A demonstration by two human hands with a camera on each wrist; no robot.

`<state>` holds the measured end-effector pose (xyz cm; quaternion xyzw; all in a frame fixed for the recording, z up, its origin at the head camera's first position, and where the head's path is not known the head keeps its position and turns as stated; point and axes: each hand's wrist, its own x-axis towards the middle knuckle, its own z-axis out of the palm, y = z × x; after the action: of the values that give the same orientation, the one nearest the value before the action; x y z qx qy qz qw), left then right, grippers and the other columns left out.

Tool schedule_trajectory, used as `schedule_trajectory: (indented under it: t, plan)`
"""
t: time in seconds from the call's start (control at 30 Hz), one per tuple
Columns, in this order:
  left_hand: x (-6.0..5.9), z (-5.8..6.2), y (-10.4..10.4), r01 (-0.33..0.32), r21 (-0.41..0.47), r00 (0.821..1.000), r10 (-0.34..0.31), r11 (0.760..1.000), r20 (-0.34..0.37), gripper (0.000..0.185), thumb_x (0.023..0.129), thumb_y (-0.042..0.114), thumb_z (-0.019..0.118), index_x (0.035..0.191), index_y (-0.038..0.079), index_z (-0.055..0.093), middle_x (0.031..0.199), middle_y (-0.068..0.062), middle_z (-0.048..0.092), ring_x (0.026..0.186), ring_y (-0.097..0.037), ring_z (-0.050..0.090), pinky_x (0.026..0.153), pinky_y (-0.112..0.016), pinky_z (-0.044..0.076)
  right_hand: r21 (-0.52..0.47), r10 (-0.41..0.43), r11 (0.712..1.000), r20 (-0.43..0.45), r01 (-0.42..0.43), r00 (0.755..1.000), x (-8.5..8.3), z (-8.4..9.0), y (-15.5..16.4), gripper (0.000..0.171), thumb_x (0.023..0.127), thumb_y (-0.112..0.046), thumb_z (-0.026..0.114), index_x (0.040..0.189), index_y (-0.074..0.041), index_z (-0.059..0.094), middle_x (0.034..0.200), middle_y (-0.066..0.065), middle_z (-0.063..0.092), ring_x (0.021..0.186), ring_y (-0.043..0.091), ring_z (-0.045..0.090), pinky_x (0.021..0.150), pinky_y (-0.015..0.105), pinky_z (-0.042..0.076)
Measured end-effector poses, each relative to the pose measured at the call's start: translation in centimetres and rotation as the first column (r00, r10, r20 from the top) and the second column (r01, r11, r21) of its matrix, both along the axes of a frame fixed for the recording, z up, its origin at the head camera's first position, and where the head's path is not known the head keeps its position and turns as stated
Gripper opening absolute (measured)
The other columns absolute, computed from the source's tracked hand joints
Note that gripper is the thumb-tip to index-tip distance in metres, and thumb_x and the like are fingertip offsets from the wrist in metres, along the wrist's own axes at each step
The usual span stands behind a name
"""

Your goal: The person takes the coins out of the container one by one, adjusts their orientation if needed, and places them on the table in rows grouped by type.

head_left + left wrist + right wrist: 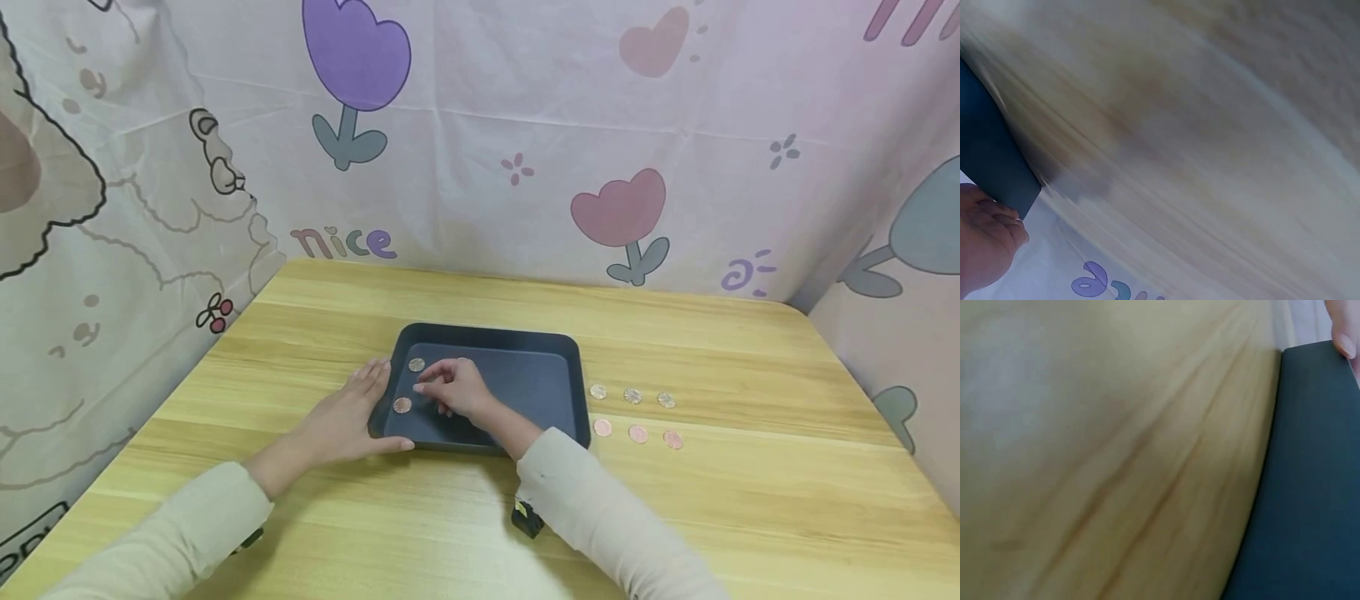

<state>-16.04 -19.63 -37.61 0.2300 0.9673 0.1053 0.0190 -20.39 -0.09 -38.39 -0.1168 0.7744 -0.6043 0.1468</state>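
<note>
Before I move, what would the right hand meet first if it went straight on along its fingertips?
The right hand would probably meet the tray's left wall first, passing between a silvery coin and a coppery coin; its height is unclear.

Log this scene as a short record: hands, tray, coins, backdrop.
Hands: left hand touches the dark tray at its left end; right hand is over the tray, whether holding anything unclear
In tray: one silvery coin, one coppery coin, another coin mostly hidden behind the right hand
Right of tray: three silvery coins in the far row, three coppery coins in the near row
Backdrop: printed cloth
</note>
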Motion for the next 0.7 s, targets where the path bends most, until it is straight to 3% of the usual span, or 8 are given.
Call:
schedule_trajectory:
  t: [0.47, 0.7]
  plan:
    - [0.1, -0.2, -0.5, 0.004, -0.008, 1.0, -0.004, 1.0, -0.026, 0.11, 0.073, 0.07, 0.058, 0.142, -0.008, 0.025, 0.15, -0.025, 0.024, 0.139, -0.041, 0.021, 0.108, -0.053, 0.033, 0.1, 0.098, 0.99, 0.019, -0.099, 0.995, 0.1, -1.3, -2.2, 0.026, 0.082, -0.007, 0.069, 0.104, 0.004, 0.064, 0.046, -0.001, 0.049, 0.035, 0.007, 0.046, 0.035, 0.019, 0.043]
    - [0.0, -0.2, -0.4, 0.003, -0.015, 0.999, -0.003, 1.0, -0.033, 0.11, 0.072, 0.071, 0.058, 0.142, -0.009, 0.026, 0.149, -0.025, 0.025, 0.139, -0.04, 0.022, 0.11, -0.052, 0.03, 0.196, 0.093, 0.977, -0.017, -0.088, 0.996, 0.2, -1.3, -2.7, 0.021, 0.083, -0.008, 0.068, 0.101, 0.002, 0.065, 0.044, -0.002, 0.047, 0.033, 0.007, 0.043, 0.033, 0.019, 0.038]
